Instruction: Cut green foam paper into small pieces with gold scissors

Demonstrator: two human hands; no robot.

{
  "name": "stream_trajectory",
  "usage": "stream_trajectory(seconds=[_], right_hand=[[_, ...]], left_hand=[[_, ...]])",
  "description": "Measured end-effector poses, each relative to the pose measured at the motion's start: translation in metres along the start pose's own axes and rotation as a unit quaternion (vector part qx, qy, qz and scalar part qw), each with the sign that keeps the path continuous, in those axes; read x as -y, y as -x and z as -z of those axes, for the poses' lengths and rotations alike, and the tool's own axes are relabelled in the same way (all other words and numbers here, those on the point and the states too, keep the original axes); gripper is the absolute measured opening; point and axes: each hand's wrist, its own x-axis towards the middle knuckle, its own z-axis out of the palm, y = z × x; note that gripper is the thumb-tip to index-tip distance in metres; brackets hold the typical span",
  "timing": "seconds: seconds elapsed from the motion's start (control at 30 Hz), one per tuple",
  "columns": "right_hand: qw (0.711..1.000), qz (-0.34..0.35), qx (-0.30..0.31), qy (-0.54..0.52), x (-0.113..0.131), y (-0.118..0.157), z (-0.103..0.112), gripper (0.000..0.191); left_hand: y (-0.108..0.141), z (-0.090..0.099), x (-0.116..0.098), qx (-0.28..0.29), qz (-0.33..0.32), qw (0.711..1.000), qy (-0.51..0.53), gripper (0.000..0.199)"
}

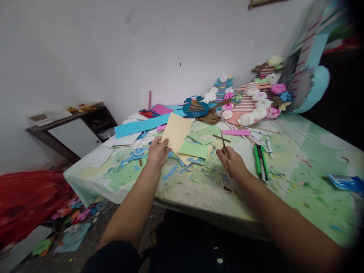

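Observation:
My left hand (158, 152) is closed on the lower left edge of a cream paper sheet (176, 132), thumb on top, holding it tilted above the table. To its right, my right hand (233, 162) is closed round a pair of scissors (223, 144), whose blades point up and away from me. The scissors and the cream sheet are apart. Between the hands lies a light green paper piece (193, 149), with green and blue scraps (199, 167) scattered around it.
A green cutter (260, 162) and white markers (269, 148) lie right of my right hand. Behind are a blue paper strip (142, 127) and decorated stick crafts (250, 106). A blue packet (345, 182) sits far right; a low cabinet (74, 136) stands left.

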Motion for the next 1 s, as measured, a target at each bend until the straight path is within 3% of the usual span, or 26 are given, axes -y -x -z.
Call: stream_trajectory(seconds=[0.2,0.37,0.43,0.53,0.63,0.8,1.0], right_hand=[[0.997,0.005,0.042,0.069,0.006,0.004,0.001,0.037],[0.999,-0.02,0.023,-0.016,0.003,0.002,0.001,0.035],[0.994,-0.049,-0.001,-0.099,-0.001,-0.001,-0.001,0.033],[0.959,-0.123,-0.034,-0.253,-0.01,-0.008,-0.006,0.031],[0.931,-0.167,-0.064,-0.32,-0.019,-0.014,-0.011,0.034],[0.899,-0.172,-0.097,-0.391,-0.022,-0.019,-0.011,0.031],[0.887,-0.143,-0.071,-0.432,-0.016,-0.016,-0.008,0.031]], left_hand=[[0.024,-0.043,0.014,0.122,0.093,0.983,0.098,0.012],[0.035,-0.071,0.034,0.177,0.121,0.969,0.126,0.019],[0.036,-0.073,0.04,0.177,0.119,0.972,0.103,0.022],[0.036,-0.07,0.044,0.183,0.13,0.971,0.083,0.024],[0.036,-0.065,0.044,0.2,0.136,0.968,0.067,0.025],[0.042,-0.061,0.046,0.232,0.149,0.961,0.032,0.024],[0.047,-0.058,0.048,0.307,0.204,0.93,0.014,0.026]])
